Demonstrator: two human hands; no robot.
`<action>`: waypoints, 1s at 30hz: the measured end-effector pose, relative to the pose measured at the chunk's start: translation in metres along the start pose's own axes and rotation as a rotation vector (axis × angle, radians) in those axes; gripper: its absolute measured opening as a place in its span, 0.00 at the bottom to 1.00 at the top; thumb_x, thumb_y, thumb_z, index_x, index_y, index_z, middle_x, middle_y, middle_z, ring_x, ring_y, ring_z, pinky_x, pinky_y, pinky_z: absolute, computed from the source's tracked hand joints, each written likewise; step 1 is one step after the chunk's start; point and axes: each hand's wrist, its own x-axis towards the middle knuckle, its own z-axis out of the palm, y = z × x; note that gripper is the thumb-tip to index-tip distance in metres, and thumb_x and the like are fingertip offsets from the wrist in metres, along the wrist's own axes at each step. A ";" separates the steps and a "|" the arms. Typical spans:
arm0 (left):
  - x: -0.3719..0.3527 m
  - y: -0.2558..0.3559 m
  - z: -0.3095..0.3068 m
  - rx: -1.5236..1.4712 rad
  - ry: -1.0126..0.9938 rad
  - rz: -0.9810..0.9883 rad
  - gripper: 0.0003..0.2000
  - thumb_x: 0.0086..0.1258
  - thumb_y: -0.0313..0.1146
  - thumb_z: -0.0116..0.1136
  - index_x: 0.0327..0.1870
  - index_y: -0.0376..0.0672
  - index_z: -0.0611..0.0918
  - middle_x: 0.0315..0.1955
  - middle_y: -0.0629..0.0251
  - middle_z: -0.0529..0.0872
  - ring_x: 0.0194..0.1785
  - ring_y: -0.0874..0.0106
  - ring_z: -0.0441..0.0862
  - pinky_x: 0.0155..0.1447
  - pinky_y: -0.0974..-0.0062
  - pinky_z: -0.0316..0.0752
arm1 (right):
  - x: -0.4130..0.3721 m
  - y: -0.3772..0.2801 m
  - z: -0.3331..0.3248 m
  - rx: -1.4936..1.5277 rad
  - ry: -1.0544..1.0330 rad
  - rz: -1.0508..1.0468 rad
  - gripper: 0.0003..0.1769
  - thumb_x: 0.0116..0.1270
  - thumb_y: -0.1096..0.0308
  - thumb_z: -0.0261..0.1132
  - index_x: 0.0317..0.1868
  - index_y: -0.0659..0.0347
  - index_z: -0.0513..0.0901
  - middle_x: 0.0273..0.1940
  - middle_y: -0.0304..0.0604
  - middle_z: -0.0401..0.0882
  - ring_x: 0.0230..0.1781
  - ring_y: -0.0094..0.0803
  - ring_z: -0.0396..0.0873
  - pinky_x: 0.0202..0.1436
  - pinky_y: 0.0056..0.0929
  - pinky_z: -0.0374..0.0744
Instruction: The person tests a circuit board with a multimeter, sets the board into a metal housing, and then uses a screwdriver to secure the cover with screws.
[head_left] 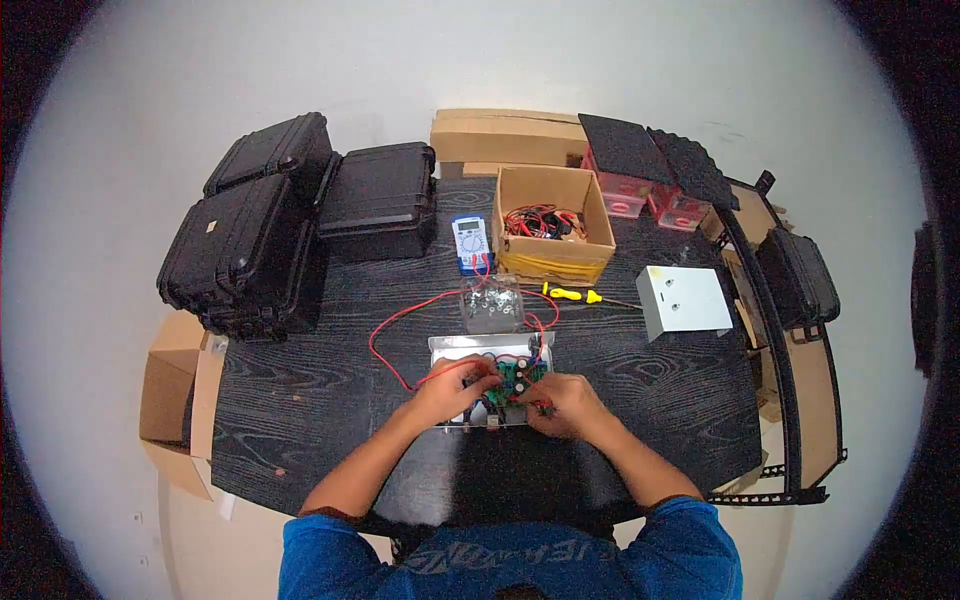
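Note:
A green circuit board (pixel 515 378) lies in a shallow white metal case (pixel 490 343) in front of me, with wires around it. My left hand (pixel 452 391) is closed over the board's left side, its fingers on a red test lead (pixel 388 368) that loops across the table. My right hand (pixel 567 404) is closed at the board's right edge, beside some red wires; what its fingertips hold is hidden. The red lead reaches back to a blue and white multimeter (pixel 470 243). Behind the case sits a clear plastic box (pixel 491 306) with small metal parts.
A yellow-handled screwdriver (pixel 572 295) lies beside a white metal cover (pixel 690 300). Behind stands a cardboard box (pixel 552 258) of cables. Black hard cases (pixel 225 245) are stacked at left. Red bins (pixel 622 190) stand at back right, and a black-framed rack (pixel 770 330) borders the table's right.

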 end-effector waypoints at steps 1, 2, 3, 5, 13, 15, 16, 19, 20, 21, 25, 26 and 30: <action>0.000 0.002 0.000 -0.012 -0.008 -0.022 0.13 0.74 0.38 0.68 0.51 0.39 0.89 0.48 0.57 0.93 0.48 0.62 0.92 0.56 0.66 0.84 | 0.000 -0.001 0.000 -0.003 0.005 -0.012 0.15 0.54 0.70 0.75 0.44 0.54 0.89 0.37 0.46 0.88 0.36 0.48 0.88 0.41 0.46 0.88; 0.000 0.003 -0.001 -0.024 -0.016 -0.045 0.13 0.74 0.38 0.68 0.51 0.39 0.89 0.48 0.57 0.93 0.49 0.62 0.92 0.56 0.66 0.84 | 0.001 -0.001 0.000 -0.006 0.010 -0.025 0.15 0.54 0.70 0.75 0.44 0.54 0.88 0.37 0.46 0.88 0.37 0.47 0.88 0.41 0.46 0.88; 0.000 0.003 -0.001 -0.011 -0.006 -0.022 0.13 0.74 0.38 0.68 0.51 0.38 0.89 0.48 0.56 0.93 0.49 0.62 0.92 0.56 0.66 0.84 | 0.001 -0.002 0.000 -0.008 0.013 -0.030 0.14 0.54 0.70 0.75 0.44 0.54 0.89 0.37 0.46 0.89 0.37 0.47 0.88 0.41 0.45 0.88; -0.001 0.002 0.000 0.017 0.016 0.023 0.13 0.74 0.38 0.68 0.50 0.38 0.89 0.47 0.56 0.93 0.48 0.61 0.92 0.55 0.66 0.84 | 0.001 -0.002 0.000 -0.012 0.020 -0.040 0.13 0.54 0.70 0.75 0.42 0.55 0.89 0.37 0.46 0.89 0.38 0.46 0.89 0.42 0.44 0.89; 0.000 -0.003 0.000 0.017 -0.002 0.064 0.11 0.75 0.37 0.65 0.48 0.40 0.89 0.47 0.57 0.92 0.48 0.60 0.91 0.55 0.64 0.83 | -0.001 -0.004 0.000 -0.008 -0.003 -0.030 0.15 0.55 0.69 0.76 0.45 0.56 0.90 0.38 0.47 0.90 0.38 0.46 0.89 0.44 0.44 0.89; 0.000 -0.004 0.001 0.020 0.002 0.083 0.10 0.76 0.37 0.65 0.47 0.40 0.90 0.47 0.58 0.92 0.49 0.60 0.91 0.55 0.64 0.83 | -0.001 -0.004 0.000 -0.010 -0.017 -0.022 0.15 0.56 0.68 0.75 0.46 0.56 0.90 0.37 0.47 0.89 0.38 0.47 0.89 0.43 0.44 0.89; 0.000 -0.005 0.001 0.018 0.004 0.091 0.10 0.76 0.36 0.65 0.47 0.40 0.90 0.47 0.58 0.92 0.49 0.60 0.91 0.55 0.64 0.83 | -0.002 -0.003 0.002 -0.015 -0.020 -0.015 0.14 0.57 0.68 0.75 0.46 0.56 0.90 0.37 0.48 0.89 0.37 0.47 0.89 0.43 0.44 0.89; 0.000 -0.002 0.001 0.057 0.029 0.140 0.09 0.75 0.33 0.65 0.47 0.37 0.88 0.44 0.55 0.92 0.47 0.58 0.91 0.52 0.64 0.83 | -0.002 -0.006 0.003 -0.027 -0.052 0.042 0.14 0.59 0.66 0.74 0.47 0.55 0.89 0.35 0.49 0.88 0.36 0.48 0.89 0.42 0.45 0.88; 0.000 -0.001 0.001 0.077 0.041 0.161 0.08 0.74 0.31 0.65 0.47 0.36 0.88 0.42 0.53 0.92 0.45 0.57 0.92 0.50 0.64 0.83 | -0.002 -0.007 0.003 -0.032 -0.065 0.067 0.14 0.60 0.66 0.74 0.47 0.55 0.89 0.35 0.49 0.88 0.36 0.48 0.88 0.41 0.46 0.88; 0.000 -0.001 0.001 0.066 0.037 0.152 0.08 0.75 0.32 0.65 0.47 0.36 0.88 0.42 0.53 0.92 0.45 0.57 0.92 0.50 0.64 0.83 | -0.003 -0.008 0.002 -0.038 -0.073 0.075 0.14 0.60 0.65 0.74 0.47 0.55 0.89 0.34 0.49 0.87 0.36 0.48 0.88 0.41 0.46 0.88; 0.000 -0.003 0.002 0.033 0.033 0.158 0.09 0.75 0.32 0.65 0.47 0.36 0.88 0.42 0.54 0.92 0.44 0.58 0.91 0.50 0.64 0.83 | -0.004 -0.007 0.002 -0.031 -0.076 0.070 0.15 0.61 0.65 0.73 0.49 0.55 0.89 0.34 0.49 0.87 0.35 0.49 0.88 0.41 0.47 0.87; 0.000 -0.004 0.002 0.028 0.035 0.170 0.09 0.75 0.32 0.65 0.47 0.36 0.88 0.42 0.54 0.92 0.44 0.58 0.91 0.50 0.64 0.83 | -0.004 -0.005 0.003 -0.022 -0.071 0.059 0.15 0.61 0.65 0.73 0.49 0.55 0.88 0.33 0.49 0.86 0.35 0.49 0.88 0.41 0.47 0.87; 0.000 -0.001 0.001 0.043 0.009 0.119 0.09 0.75 0.33 0.65 0.47 0.37 0.88 0.43 0.55 0.92 0.45 0.59 0.91 0.52 0.64 0.83 | -0.006 -0.001 0.007 -0.005 -0.042 0.039 0.14 0.61 0.66 0.73 0.48 0.55 0.88 0.34 0.50 0.86 0.36 0.49 0.88 0.42 0.47 0.88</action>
